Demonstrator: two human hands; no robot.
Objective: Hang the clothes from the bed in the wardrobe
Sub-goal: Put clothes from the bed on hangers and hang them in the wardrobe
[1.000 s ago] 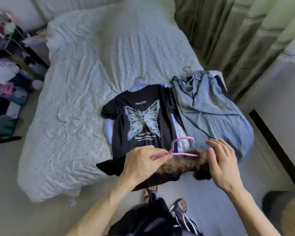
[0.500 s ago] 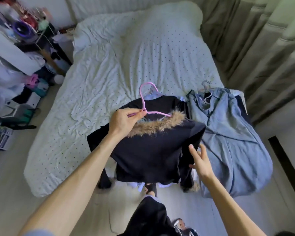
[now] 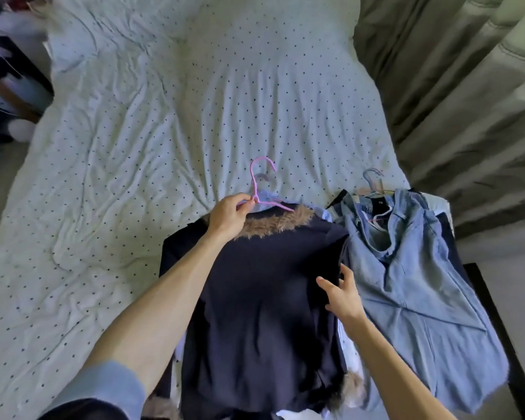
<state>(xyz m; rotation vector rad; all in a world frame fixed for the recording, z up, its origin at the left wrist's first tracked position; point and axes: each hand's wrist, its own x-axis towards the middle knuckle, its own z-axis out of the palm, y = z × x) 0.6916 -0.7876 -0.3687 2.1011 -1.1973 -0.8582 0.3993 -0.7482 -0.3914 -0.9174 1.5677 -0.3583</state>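
The pink hanger [image 3: 259, 183] is pinched at its neck by the left hand [image 3: 228, 216], between the thumb and the curled fingers, with the hook pointing up. The dark blue jacket [image 3: 264, 298] is carried on this hanger, and its brown furry collar [image 3: 273, 225] is seen just under the left hand. The right hand [image 3: 341, 294] is held wide, with loose, spread fingers laid against the right edge of the jacket; no grip on the cloth can be seen. The jacket is held up over the near end of the bed [image 3: 164, 131], and more fur is seen at its bottom corner. Other clothes are partly hidden under it. Just beside the jacket, on the right, a pile of light blue denim clothes [image 3: 412, 283] is laid on the bed, with a pale hanger hook [image 3: 370, 177] sticking out at its top. The bed is covered by a white sheet with small dark dots. Grey-green curtains [image 3: 467, 101] are hung to the right of the bed.
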